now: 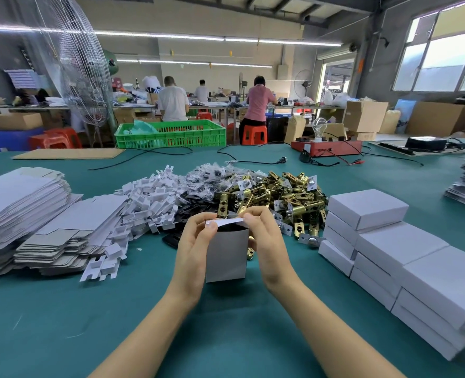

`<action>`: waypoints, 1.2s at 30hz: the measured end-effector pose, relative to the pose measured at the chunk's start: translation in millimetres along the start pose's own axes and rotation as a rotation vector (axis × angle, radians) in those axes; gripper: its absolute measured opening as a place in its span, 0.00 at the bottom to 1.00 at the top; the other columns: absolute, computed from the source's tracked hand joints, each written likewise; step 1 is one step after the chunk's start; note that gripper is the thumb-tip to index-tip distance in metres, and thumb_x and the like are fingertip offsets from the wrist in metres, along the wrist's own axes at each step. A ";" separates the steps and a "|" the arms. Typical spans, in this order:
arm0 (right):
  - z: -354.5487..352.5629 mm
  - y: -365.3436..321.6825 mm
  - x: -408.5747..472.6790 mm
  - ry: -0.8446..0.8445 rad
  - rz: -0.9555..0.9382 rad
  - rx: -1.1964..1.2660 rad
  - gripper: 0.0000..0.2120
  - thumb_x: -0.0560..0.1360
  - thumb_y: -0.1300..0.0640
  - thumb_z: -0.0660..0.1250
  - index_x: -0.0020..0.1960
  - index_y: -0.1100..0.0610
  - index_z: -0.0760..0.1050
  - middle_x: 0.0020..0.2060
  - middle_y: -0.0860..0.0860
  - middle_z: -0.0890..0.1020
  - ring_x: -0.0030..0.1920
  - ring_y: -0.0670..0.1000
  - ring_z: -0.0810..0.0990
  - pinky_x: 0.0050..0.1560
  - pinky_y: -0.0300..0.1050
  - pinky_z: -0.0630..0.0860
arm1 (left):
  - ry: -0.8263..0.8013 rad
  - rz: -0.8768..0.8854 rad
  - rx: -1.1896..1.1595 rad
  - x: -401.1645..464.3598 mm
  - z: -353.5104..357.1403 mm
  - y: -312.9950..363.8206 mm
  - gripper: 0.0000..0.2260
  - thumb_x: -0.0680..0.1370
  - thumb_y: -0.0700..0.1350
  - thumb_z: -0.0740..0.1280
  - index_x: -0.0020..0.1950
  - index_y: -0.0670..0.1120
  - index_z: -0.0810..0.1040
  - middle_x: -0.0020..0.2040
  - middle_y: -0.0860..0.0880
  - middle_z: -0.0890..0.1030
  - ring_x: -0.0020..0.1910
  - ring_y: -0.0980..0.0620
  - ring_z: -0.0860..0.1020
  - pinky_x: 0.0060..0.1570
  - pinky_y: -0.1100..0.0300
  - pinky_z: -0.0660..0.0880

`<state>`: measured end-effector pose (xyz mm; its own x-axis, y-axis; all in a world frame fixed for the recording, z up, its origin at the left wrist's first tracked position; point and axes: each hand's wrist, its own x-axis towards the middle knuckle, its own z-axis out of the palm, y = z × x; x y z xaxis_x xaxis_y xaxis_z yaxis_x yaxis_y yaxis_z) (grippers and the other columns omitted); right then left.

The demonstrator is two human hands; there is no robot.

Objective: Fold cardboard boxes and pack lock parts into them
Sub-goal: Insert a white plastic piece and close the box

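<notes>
Both hands held one small grey cardboard box [225, 255] upright, just above the worktop [62, 309], near the middle of its near edge. The left hand [194, 246] gripped the box's left side and pinched the left end of the white top flap [224, 221] with its thumb. The right hand [266, 241] gripped the right side and pinched the right end of the same flap.

The flap was bent over but not yet tucked in. The box mouth looked dark, so I could not tell what was inside.

To do this step well, I think both thumbs should push the flap down evenly, so it slides in straight. The fingers should hold the sides softly, or the thin card may buckle.

Closed white boxes [389, 241] sat stacked by the right edge of the worktop. What they held was hidden. Flat unfolded box blanks [21, 203] lay piled by the left edge.

Behind the held box lay loose heaps in the middle of the worktop: brass-coloured latch parts [285, 197], small bags of dark bits [209, 175], and white card inserts [149, 200].

A green crate [171, 133] stood past the far edge, with something pale green in it.
</notes>
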<state>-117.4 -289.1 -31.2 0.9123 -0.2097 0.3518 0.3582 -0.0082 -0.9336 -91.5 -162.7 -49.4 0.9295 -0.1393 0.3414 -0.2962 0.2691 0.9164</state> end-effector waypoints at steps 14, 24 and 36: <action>3.3 9.8 -3.5 -0.001 -0.189 -0.149 0.09 0.81 0.56 0.58 0.52 0.44 0.76 0.41 0.39 0.78 0.40 0.43 0.73 0.42 0.35 0.70 | 0.060 0.251 0.231 -2.1 1.0 -1.1 0.09 0.79 0.47 0.61 0.53 0.59 0.77 0.46 0.62 0.80 0.42 0.62 0.76 0.43 0.71 0.71; 2.8 12.4 -2.4 0.011 -0.193 -0.127 0.08 0.76 0.53 0.59 0.44 0.43 0.75 0.39 0.47 0.79 0.37 0.45 0.73 0.39 0.35 0.68 | 0.046 0.271 0.270 0.1 -0.8 -2.7 0.08 0.77 0.44 0.60 0.50 0.53 0.78 0.49 0.53 0.81 0.46 0.57 0.77 0.47 0.67 0.71; 4.6 16.7 -4.4 0.031 -0.305 -0.231 0.07 0.77 0.56 0.60 0.52 0.52 0.75 0.46 0.42 0.80 0.46 0.41 0.78 0.47 0.33 0.72 | -0.040 0.286 0.320 3.7 -9.5 -3.2 0.05 0.79 0.48 0.61 0.49 0.55 0.76 0.43 0.54 0.78 0.37 0.46 0.73 0.38 0.60 0.69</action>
<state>-114.6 -283.8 -48.1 0.7632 -0.1927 0.6167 0.5548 -0.2939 -0.7784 -85.0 -155.0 -53.1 0.7926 -0.1404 0.5933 -0.6000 -0.0065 0.8000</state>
